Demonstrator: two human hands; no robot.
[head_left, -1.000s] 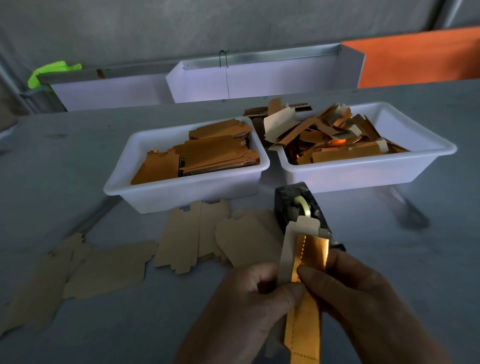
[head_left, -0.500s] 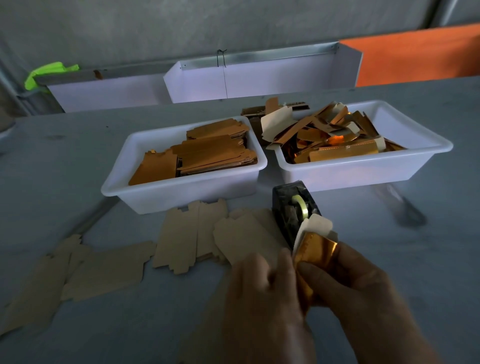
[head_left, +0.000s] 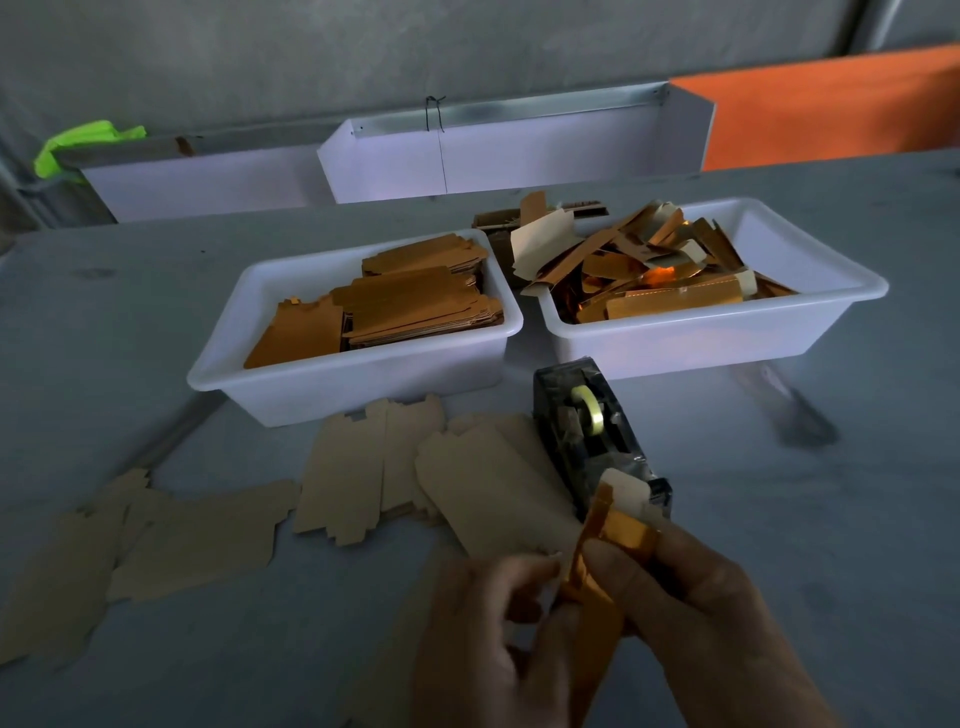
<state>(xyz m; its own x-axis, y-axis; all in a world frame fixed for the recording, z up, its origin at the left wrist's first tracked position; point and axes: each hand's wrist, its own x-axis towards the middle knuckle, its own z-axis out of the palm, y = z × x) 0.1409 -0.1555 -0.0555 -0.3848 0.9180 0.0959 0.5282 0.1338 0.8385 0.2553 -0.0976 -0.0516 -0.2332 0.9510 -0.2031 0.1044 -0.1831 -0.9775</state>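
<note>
Two hands are clamped on gold blank (head_left: 621, 538): left hand (head_left: 493, 649), right hand (head_left: 701, 618) | blank, flat a second ago, is now folded | taping is judged next

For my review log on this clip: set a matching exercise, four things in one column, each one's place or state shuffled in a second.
Things: 1 left tub; 2 right tub; 3 tape dispenser; 4 gold card.
States: A held by left hand and right hand; B holds neat flat stacks; C holds a loose jumble; D stands on table in front of the tubs.
Pairs: 1-B; 2-C; 3-D; 4-A.
</note>
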